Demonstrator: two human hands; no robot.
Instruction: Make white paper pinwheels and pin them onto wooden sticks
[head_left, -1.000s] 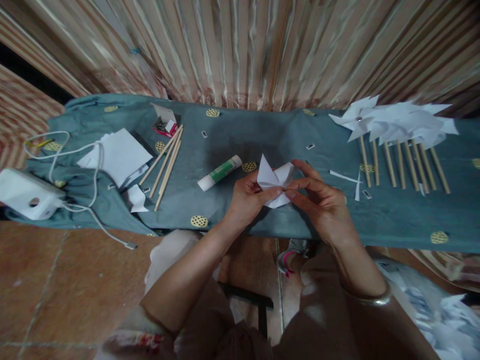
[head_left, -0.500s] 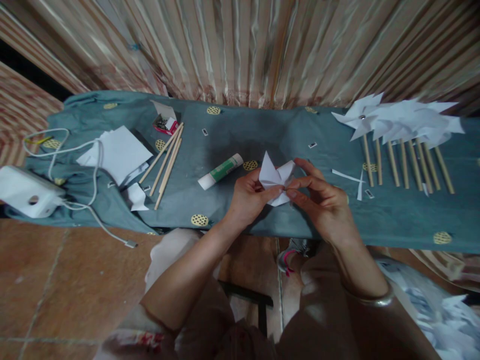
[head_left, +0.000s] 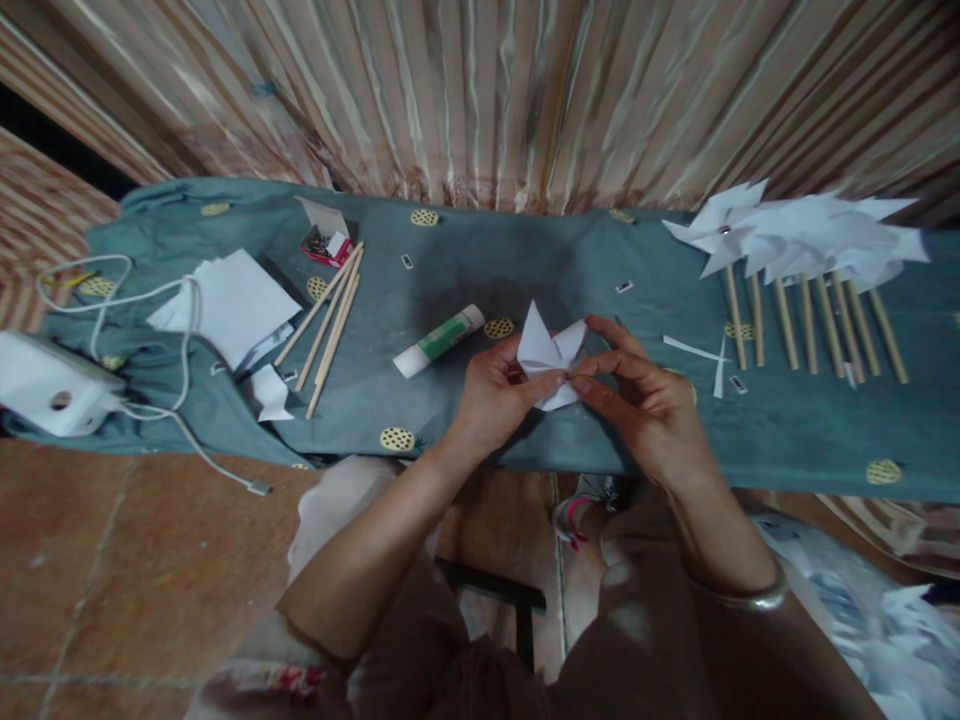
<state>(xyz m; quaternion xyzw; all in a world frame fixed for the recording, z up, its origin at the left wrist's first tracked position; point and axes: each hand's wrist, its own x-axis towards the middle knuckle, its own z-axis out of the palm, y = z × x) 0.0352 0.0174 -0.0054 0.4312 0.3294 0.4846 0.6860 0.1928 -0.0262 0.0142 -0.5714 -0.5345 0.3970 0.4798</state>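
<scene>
A white paper pinwheel (head_left: pixel 551 352) with folded, pointed blades is held between both hands above the front of the table. My left hand (head_left: pixel 496 400) grips it from the left, its thumb pressed near the centre. From the right, my right hand (head_left: pixel 641 410) pinches at the middle with thumb and index finger; whatever small piece may sit between those fingertips is hidden. A glue stick (head_left: pixel 439 341) with a green label lies just left of my left hand. Thin paper strips (head_left: pixel 694 349) rest to the right of my right hand.
Finished pinwheels on sticks (head_left: pixel 825 240) lie in a row at the right. Leftward are wooden sticks (head_left: pixel 330 330), a small open box (head_left: pixel 328 240) of metal bits, stacked white paper (head_left: pixel 238 305) and a white charger (head_left: pixel 56 385) with cables. A patterned cloth (head_left: pixel 525 250) covers the table.
Almost nothing differs. Both hands keep the pinwheel in the same place, with only a slight shift of the fingers and of the whole view.
</scene>
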